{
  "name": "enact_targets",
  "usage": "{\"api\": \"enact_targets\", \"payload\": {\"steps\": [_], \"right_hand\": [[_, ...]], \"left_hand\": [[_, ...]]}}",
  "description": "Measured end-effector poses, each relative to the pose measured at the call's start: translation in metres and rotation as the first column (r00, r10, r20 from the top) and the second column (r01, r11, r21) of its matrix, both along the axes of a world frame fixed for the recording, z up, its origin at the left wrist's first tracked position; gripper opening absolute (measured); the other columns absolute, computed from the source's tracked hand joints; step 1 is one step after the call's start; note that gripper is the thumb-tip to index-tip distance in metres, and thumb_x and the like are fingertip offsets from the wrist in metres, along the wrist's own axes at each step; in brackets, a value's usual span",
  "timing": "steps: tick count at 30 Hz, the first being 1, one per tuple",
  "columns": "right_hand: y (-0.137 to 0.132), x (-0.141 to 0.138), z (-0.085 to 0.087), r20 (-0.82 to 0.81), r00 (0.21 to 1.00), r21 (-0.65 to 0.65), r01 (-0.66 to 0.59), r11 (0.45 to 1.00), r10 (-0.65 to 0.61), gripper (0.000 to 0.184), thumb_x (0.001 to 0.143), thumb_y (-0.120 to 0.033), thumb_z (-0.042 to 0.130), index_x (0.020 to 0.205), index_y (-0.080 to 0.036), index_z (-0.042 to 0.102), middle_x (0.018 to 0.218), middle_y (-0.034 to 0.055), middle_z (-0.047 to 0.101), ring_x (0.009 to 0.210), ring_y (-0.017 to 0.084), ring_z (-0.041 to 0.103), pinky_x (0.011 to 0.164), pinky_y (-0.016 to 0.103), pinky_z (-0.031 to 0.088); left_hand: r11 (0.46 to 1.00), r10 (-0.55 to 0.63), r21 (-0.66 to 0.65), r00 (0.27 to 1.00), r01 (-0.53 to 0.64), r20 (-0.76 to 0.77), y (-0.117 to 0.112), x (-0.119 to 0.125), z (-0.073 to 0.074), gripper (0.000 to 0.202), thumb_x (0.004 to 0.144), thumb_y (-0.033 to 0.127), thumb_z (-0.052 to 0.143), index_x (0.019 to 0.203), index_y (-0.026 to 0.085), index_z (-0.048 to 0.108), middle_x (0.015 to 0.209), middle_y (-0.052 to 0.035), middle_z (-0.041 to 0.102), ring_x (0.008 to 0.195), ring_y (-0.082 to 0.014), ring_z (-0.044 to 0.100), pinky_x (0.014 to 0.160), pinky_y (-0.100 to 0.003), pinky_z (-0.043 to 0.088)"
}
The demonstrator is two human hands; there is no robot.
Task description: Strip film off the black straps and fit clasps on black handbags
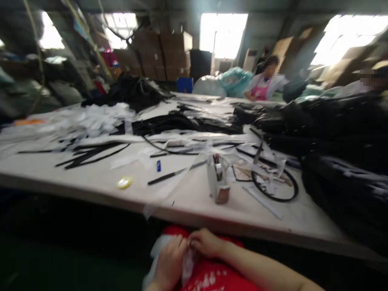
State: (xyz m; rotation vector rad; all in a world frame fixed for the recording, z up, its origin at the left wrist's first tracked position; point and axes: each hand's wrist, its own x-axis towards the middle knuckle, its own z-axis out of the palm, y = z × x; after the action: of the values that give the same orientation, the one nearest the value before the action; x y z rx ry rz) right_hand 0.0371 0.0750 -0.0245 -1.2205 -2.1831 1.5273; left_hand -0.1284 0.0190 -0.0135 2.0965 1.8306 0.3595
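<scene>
At the table's near edge, in front of red cloth with white lettering (209, 279), my two hands are close together. My left hand (171, 256) is closed on thin, whitish, see-through plastic film (188, 264), which shows on both sides of it. My right hand (207, 243) meets it from the right, its fingers bent and pinched at the top of the same film. The fingertips are blurred, so the exact grip of each is hard to make out. On the table beyond stands a tape dispenser (222, 194), with a clear strip trailing to the left.
The pale table (121, 198) bears a yellow tape measure (124, 182), a small blue item (159, 165), black strips (91, 155) and a black loop (291, 198). White pieces (100, 119) heap at left; dark goods (342, 182) crowd the right. A person in a pink apron (260, 89) is across the table.
</scene>
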Motion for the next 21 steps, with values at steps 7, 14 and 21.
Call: {"api": "enact_targets", "payload": {"steps": [7,14,21], "right_hand": [[-0.012,0.001,-0.049,0.005,0.998,-0.28,0.065,0.958,-0.067,0.027,0.087,-0.025,0.048,0.099,-0.012,0.069,0.068,0.0051,0.069,0.06,0.018,0.064,0.062,0.029,0.052],[-0.014,-0.004,-0.062,0.008,0.995,-0.338,0.093,0.936,-0.096,0.025,0.088,-0.026,0.044,0.098,-0.016,0.065,0.057,0.0003,0.066,0.052,0.015,0.064,0.055,0.026,0.053],[-0.013,-0.008,-0.045,-0.021,0.996,-0.126,0.089,0.988,-0.092,0.032,0.079,-0.022,0.06,0.11,-0.016,0.064,0.104,0.0107,0.071,0.084,0.021,0.069,0.082,0.038,0.055]], "left_hand": [[0.965,-0.235,-0.139,0.967,0.221,-0.101,-0.045,-0.021,-0.009,0.02,0.088,0.012,0.047,0.079,0.018,0.064,0.08,-0.0075,0.064,0.081,-0.0215,0.057,0.066,-0.031,0.043],[0.973,-0.122,-0.214,0.983,0.091,-0.138,-0.06,-0.025,-0.019,0.03,0.09,0.02,0.05,0.118,0.014,0.058,0.124,-0.0139,0.057,0.117,-0.0265,0.05,0.099,-0.038,0.04],[0.958,-0.044,-0.286,0.976,-0.02,-0.214,-0.033,-0.009,-0.016,0.028,0.083,0.008,0.046,0.106,0.014,0.062,0.108,-0.0142,0.061,0.105,-0.0272,0.054,0.091,-0.039,0.043]]}}
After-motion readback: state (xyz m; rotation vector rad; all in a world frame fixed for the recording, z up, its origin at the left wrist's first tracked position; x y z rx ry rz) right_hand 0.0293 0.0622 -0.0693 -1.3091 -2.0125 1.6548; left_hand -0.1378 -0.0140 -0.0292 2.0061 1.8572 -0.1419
